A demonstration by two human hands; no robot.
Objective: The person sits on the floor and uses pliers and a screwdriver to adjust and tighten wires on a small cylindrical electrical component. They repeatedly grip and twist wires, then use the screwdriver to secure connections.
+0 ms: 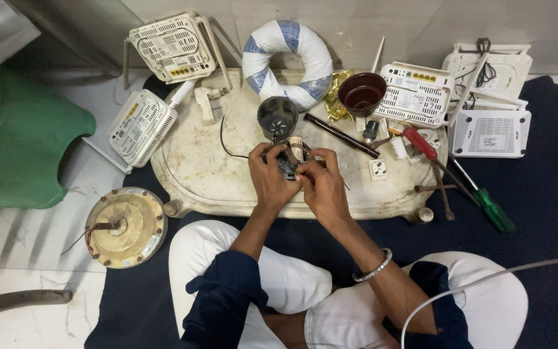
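Note:
Both my hands meet over the middle of a low oval white table (201,174). My left hand (270,178) and my right hand (321,187) grip one small dark electrical part (287,165) with thin wires between the fingers. Just beyond it stands a dark round motor with a small fan (277,117). A thin black wire (227,143) curves off to the left of the part. A silver bangle circles my right wrist.
On the table: a white-and-blue ring of wrapped tape (285,61), a brown bowl (361,92), a white router (416,94), a red-handled screwdriver (419,142), a white socket (378,169). More routers (172,46) lie around. A green-handled screwdriver (493,210) and a round fan motor (125,226) lie on the floor.

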